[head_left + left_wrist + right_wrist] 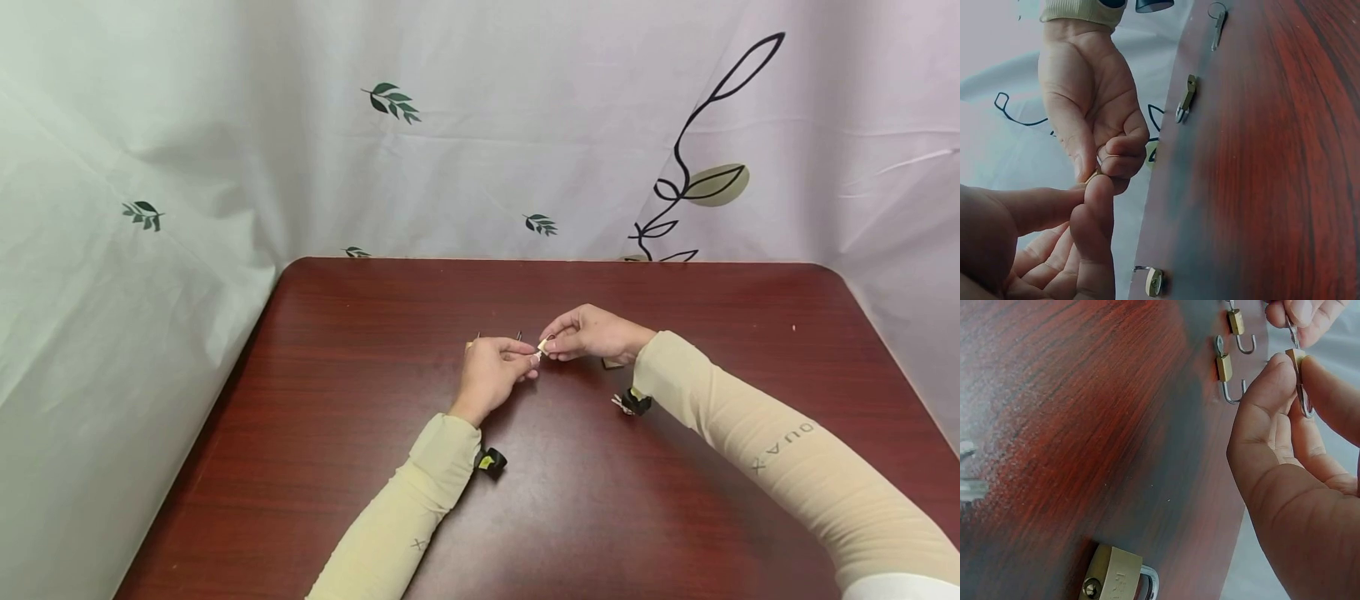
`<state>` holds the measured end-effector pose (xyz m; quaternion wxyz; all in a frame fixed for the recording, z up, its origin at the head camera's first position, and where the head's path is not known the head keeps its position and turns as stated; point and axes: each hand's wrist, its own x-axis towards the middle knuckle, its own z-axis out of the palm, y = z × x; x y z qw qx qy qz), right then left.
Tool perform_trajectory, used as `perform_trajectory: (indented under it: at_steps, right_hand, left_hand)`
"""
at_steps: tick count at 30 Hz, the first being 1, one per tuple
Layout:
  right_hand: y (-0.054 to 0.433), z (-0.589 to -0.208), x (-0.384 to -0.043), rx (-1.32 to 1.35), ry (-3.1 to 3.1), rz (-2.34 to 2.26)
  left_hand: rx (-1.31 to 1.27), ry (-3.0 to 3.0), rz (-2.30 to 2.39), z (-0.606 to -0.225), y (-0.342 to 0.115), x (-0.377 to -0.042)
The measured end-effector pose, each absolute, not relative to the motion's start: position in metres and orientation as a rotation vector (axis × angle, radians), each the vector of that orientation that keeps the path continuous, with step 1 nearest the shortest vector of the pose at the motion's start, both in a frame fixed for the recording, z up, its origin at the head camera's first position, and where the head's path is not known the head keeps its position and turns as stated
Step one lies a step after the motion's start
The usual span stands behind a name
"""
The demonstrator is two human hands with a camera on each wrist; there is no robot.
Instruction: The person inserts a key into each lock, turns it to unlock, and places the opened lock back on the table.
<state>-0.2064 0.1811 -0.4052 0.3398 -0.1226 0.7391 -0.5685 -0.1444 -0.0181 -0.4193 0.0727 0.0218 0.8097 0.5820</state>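
My left hand (491, 368) pinches a small metal key (1291, 330) between thumb and fingertips. The right hand (596, 333) grips a small brass padlock (1297, 360) by its body, its silver shackle (1305, 407) pointing back toward the palm. Both hands meet over the far middle of the table, and the key's tip is right at the end of the padlock opposite the shackle. Fingers hide most of the padlock in the left wrist view. Beyond the hands lie two small brass padlocks, one (1224, 367) and another (1235, 322), both with keys in them and shackles swung out.
A larger brass padlock (1113, 575) lies on the dark red wooden table (360, 333), near the right wrist. Loose keys (621, 405) are beside the right wrist strap. A white leaf-patterned curtain (465, 150) hangs behind the table's far edge.
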Motion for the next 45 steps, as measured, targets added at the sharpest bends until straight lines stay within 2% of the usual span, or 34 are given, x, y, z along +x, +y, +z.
perform_trajectory:
  at_steps: [17,45]
  right_hand:
    - [0.1826,-0.4041,-0.207,-0.331,1.914,-1.481]
    - [0.1819,-0.4022,-0.206,-0.348,1.917,-1.462]
  left_hand:
    - [0.113,2.465,1.571,-0.4217,-0.022,-0.1426]
    - [0.097,2.442,1.62,-0.422,-0.0151,-0.1408]
